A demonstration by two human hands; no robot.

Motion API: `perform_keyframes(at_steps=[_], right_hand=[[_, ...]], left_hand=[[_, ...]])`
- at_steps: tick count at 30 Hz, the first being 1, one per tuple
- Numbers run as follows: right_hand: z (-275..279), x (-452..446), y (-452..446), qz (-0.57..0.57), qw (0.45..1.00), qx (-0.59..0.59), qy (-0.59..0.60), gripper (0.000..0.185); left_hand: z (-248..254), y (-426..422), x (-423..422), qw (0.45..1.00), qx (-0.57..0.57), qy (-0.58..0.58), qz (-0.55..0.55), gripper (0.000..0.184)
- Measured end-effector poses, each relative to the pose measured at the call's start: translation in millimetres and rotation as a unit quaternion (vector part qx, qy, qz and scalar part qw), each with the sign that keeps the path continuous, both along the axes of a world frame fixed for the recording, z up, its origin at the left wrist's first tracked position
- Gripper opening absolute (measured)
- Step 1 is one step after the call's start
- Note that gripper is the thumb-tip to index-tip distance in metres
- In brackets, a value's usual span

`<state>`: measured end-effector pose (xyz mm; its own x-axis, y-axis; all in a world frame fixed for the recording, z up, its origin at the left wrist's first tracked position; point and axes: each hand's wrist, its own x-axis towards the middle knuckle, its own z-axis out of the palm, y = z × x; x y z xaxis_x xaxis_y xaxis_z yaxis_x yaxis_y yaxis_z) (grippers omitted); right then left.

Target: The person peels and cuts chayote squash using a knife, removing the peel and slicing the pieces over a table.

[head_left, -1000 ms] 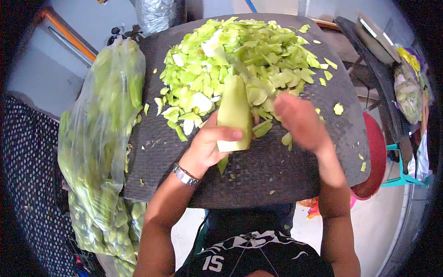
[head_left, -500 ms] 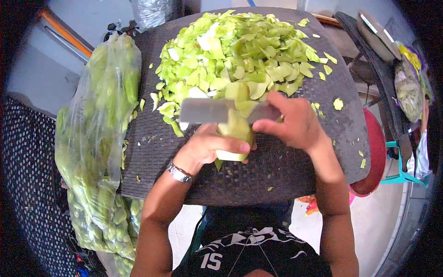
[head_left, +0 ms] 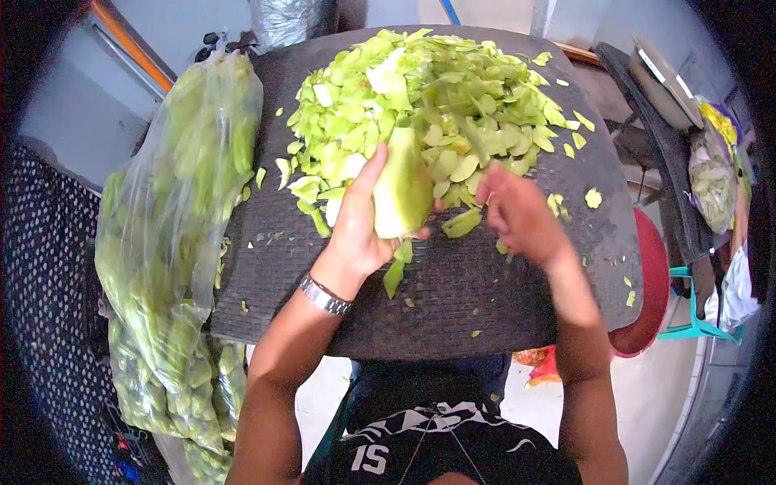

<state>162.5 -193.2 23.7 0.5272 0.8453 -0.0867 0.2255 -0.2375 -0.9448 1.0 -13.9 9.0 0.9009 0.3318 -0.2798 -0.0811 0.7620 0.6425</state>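
Note:
My left hand (head_left: 362, 222) is wrapped around a peeled, pale green vegetable (head_left: 404, 182) with flat cut facets. It is tilted with its narrow end pointing away from me; its exact kind I cannot make out. To the right, apart from the vegetable, my right hand (head_left: 524, 212) is closed on a knife (head_left: 475, 141), whose blade is seen nearly edge-on and smeared by motion. Just beyond both hands a large heap of green peelings (head_left: 453, 89) covers the far part of the dark woven table (head_left: 323, 335). A strip of peel (head_left: 394, 276) lies beneath my left hand.
Clear plastic bags (head_left: 182, 202) full of green produce stand along the table's left side. Past the right edge are a red basin (head_left: 651, 283) and a teal stool (head_left: 699, 311). A shelf with a grey basin (head_left: 659, 85) and another bag (head_left: 711, 182) is farther right.
The wide knife blade has left the vegetable and turned edge-on as my right hand moved right and slightly nearer. My left hand has tipped the vegetable more upright.

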Motion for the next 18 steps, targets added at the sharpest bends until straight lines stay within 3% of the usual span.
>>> perform_keyframes(at_steps=[1, 4, 6, 7, 14, 18], right_hand=[[-5.3, -18.4, 6.6, -0.009, 0.971, 0.058, -0.231, 0.051], [5.1, -50.8, 4.5, 0.087, 0.937, 0.030, -0.336, 0.059], [-1.4, -60.2, 5.5, 0.098, 0.914, 0.019, -0.392, 0.063], [-2.5, -62.1, 6.1, 0.093, 0.912, 0.017, -0.398, 0.061], [-3.7, -61.9, 6.7, 0.077, 0.894, 0.016, -0.441, 0.062], [-2.4, -62.3, 6.6, 0.092, 0.898, 0.021, -0.431, 0.061]], left_hand=[[0.3, -0.1, -0.3, 1.000, -0.023, 0.001, 0.016, 0.062], [5.3, -0.7, 0.2, 0.997, -0.068, -0.014, 0.040, 0.058], [3.0, -0.1, 1.2, 0.998, 0.006, 0.010, 0.058, 0.058], [1.6, -0.3, 1.9, 0.997, 0.042, 0.023, 0.066, 0.058], [6.1, -10.8, 2.2, 0.996, -0.029, 0.015, 0.081, 0.052], [-7.4, -4.0, 4.7, 0.996, 0.011, 0.008, 0.086, 0.052]])
